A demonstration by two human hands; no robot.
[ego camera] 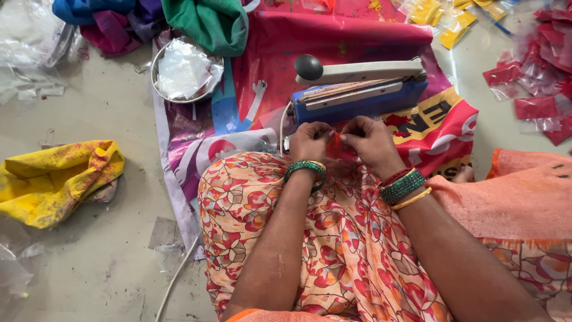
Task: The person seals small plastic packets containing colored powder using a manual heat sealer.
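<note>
My left hand (pixel 310 142) and my right hand (pixel 373 142) meet just above my knee and pinch a small red packet (pixel 337 146) between their fingertips. Only a sliver of the packet shows between the fingers. Directly beyond my hands stands a blue heat sealer (pixel 357 102) with a grey lever arm and a black round knob (pixel 308 67); its arm is raised a little. Both wrists wear green and gold bangles. My lap is covered by orange patterned cloth (pixel 333 238).
A steel bowl (pixel 156 77) holding clear plastic bags sits at the back left. Red filled packets (pixel 536 107) lie at the right, yellow ones (pixel 453 27) at the back. A yellow stained cloth (pixel 56 179) lies left. A white cord (pixel 176 277) runs along the floor.
</note>
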